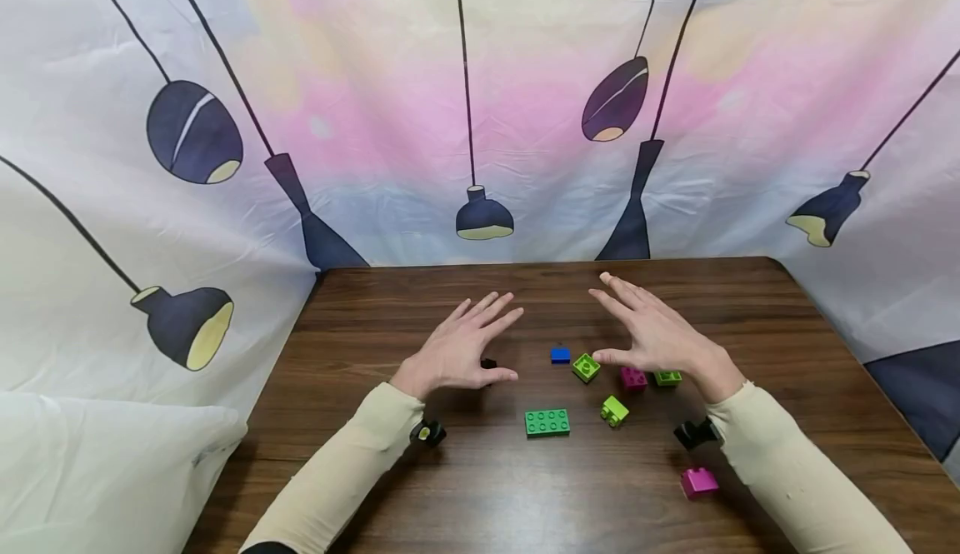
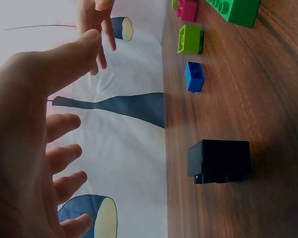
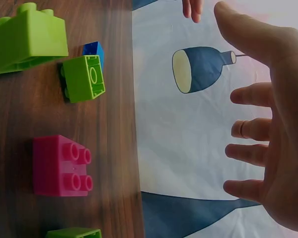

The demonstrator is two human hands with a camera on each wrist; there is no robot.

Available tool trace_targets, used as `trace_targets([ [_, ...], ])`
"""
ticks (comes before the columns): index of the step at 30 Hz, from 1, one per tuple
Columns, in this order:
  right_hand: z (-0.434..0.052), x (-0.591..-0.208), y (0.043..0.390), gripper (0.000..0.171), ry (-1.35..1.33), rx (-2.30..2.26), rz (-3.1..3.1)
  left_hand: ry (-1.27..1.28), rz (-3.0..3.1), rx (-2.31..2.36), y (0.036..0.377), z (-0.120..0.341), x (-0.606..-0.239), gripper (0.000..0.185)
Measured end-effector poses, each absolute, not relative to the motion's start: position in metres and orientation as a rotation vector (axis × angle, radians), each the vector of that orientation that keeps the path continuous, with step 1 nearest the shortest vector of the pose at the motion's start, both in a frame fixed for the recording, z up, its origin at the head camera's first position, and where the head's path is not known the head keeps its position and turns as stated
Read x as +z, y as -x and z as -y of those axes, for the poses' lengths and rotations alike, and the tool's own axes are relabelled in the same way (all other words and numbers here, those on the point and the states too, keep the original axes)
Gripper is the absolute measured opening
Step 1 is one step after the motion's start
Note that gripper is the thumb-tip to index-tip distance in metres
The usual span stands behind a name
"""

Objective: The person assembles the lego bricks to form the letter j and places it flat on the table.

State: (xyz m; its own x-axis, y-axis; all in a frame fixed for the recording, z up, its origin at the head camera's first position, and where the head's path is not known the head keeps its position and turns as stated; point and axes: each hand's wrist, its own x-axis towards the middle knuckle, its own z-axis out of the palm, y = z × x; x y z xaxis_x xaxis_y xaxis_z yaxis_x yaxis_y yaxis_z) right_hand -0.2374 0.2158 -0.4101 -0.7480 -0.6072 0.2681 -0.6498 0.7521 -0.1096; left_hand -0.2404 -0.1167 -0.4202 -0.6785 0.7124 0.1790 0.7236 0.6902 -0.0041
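Note:
Both hands hover open above the brown table (image 1: 420,487), fingers spread, holding nothing. My left hand (image 1: 468,346) is just over a small black brick (image 1: 489,363), which the left wrist view shows standing free on the wood (image 2: 219,161) beside the palm (image 2: 35,129). My right hand (image 1: 648,333) hangs above a cluster of bricks: a blue one (image 1: 560,355), a tipped lime one (image 1: 586,367), a magenta one (image 1: 633,378) and a green one (image 1: 667,377). In the right wrist view the magenta brick (image 3: 59,166) and tipped lime brick (image 3: 83,78) lie below the spread fingers (image 3: 248,129).
A flat green brick (image 1: 547,422) and a lime brick (image 1: 613,410) lie nearer the front, and a second magenta brick (image 1: 698,481) sits by my right forearm. A printed cloth backdrop (image 1: 480,121) walls in the table at the back and both sides.

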Motion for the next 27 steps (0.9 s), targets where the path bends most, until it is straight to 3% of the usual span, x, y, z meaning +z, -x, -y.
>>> trace_targets([
  [27,-0.218,-0.425,0.23,0.091,-0.964,0.327,2.778,1.204,2.728,-0.159,0.231,0.121,-0.433,0.088],
])
